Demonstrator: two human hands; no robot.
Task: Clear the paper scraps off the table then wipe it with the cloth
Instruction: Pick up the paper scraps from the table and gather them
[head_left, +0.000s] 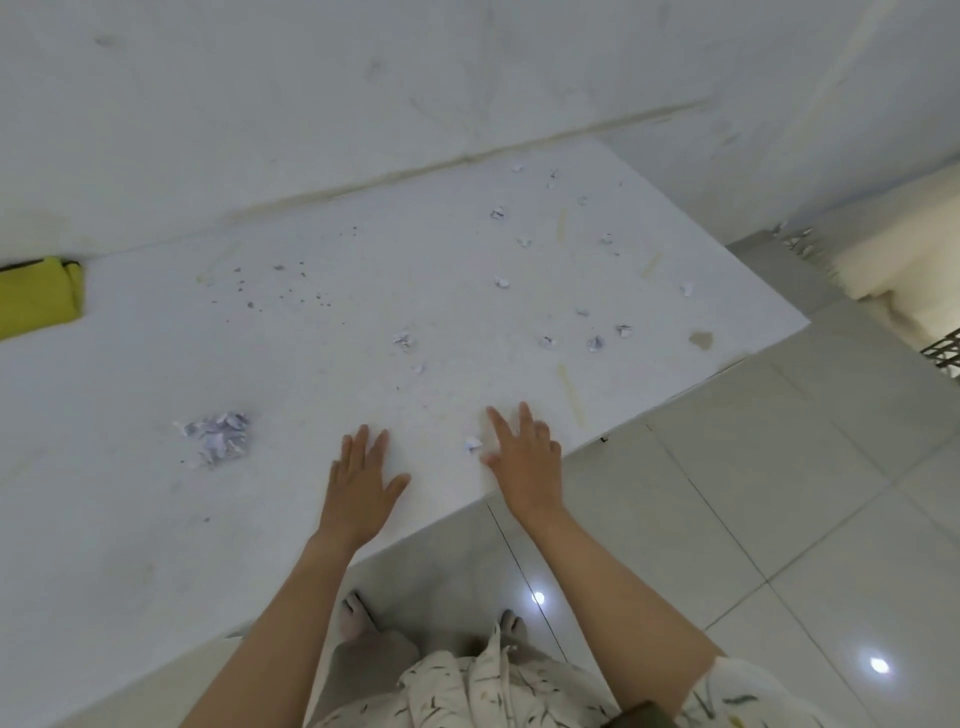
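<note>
A white table (311, 395) carries several small crumpled paper scraps scattered over its right half, such as one scrap (403, 340) near the middle. A gathered pile of scraps (217, 437) lies at the front left. A folded yellow cloth (39, 297) sits at the table's far left edge by the wall. My left hand (361, 480) lies flat on the table near the front edge, fingers straight. My right hand (524, 457) is spread flat beside it, its fingers touching the table just right of a single scrap (473, 444).
The table stands against a white wall (363, 78). Pale floor tiles (753, 493) run to the right and front. A cream object (893, 249) and a mesh basket corner (945, 353) sit at the far right. Tape marks and a brown stain (701, 340) mark the tabletop.
</note>
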